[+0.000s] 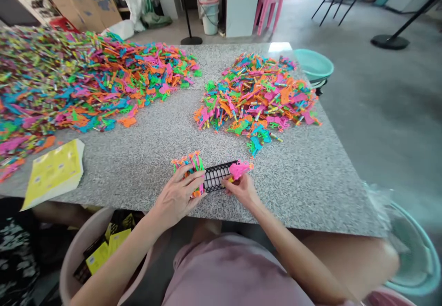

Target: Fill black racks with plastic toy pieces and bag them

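Note:
On the granite table in front of me lies a black lattice tray [216, 176], its middle slots showing bare. Several colourful plastic toy guns [196, 161] stand packed in its left end. My left hand [179, 193] is wrapped over these toys, thumb at the near side and fingers across the top. My right hand [243, 188] pinches a pink toy gun [239, 170] over the tray's right end. A yellow bit shows by its fingertips. Whether the pink toy touches the tray, I cannot tell.
A loose pile of toy guns [258, 96] lies ahead to the right, a larger heap [103, 78] to the left. Yellow printed cards [55, 170] are stacked at the left edge. Below are a pink tub [71, 262] with packages and a teal basin [426, 278].

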### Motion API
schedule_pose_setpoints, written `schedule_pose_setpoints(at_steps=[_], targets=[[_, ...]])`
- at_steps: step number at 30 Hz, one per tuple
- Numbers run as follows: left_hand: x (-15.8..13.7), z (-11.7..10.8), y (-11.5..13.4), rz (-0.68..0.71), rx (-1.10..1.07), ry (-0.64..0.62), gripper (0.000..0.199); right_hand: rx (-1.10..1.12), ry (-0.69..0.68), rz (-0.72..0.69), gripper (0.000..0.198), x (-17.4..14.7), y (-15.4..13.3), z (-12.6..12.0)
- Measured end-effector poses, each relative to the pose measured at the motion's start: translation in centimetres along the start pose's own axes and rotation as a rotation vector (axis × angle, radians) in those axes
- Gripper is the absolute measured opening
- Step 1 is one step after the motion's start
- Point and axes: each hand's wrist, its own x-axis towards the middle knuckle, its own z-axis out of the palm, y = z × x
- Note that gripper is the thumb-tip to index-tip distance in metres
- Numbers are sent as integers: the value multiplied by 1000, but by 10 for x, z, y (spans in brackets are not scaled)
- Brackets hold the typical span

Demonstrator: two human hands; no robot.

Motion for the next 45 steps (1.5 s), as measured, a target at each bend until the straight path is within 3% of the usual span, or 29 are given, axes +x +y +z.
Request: schedule_pose_setpoints(at_steps=[3,5,7,11,13,16,19,22,24,26,27,29,32,35,39,42,45], targets=[[2,-1,1,-6,-17,22,25,126,-63,-49,35,-3,8,19],[2,-1,2,-8,-28,31,23,122,-120,-107,33,-1,11,30],[2,0,2,-9,-29,31,22,-37,-136,-148,25,3,12,36],[0,1,3,-23,-36,15,22,-608,-37,-233,17,9,10,34],[0,1,3,-38,-53,17,29,-803,-59,-304,19,10,7,34],[1,-1,4,-47,-67,12,45,-911,-154,-372,31,9,3,40],[4,-2,5,-43,-60,19,44,-888,-230,-408,36,6,-2,42],[4,1,5,-47,-40,70,33,-812,-336,-481,33,9,-11,13],[4,3,4,-38,-29,98,30,-887,-163,-497,32,18,-20,-26],[3,5,2,-22,-33,101,30,-1094,235,-444,36,29,-28,-70],[3,5,1,-19,-38,98,30,-1228,322,-436,40,34,-30,-88],[2,5,-1,-20,-50,88,30,-1465,285,-462,40,39,-31,-109],[-1,3,-6,-16,-67,55,31,-1646,108,-544,40,38,-29,-110],[-3,2,-10,-17,-78,8,33,-1677,109,-579,42,44,-34,-105],[-4,0,-8,-28,-62,-5,34,-1676,50,-594,30,74,-51,-122],[-2,-2,-4,-27,-54,1,33,-1562,-9,-680,26,87,-57,-131],[-1,-3,-1,-25,-62,18,32,-1192,22,-626,15,74,-48,-117]])
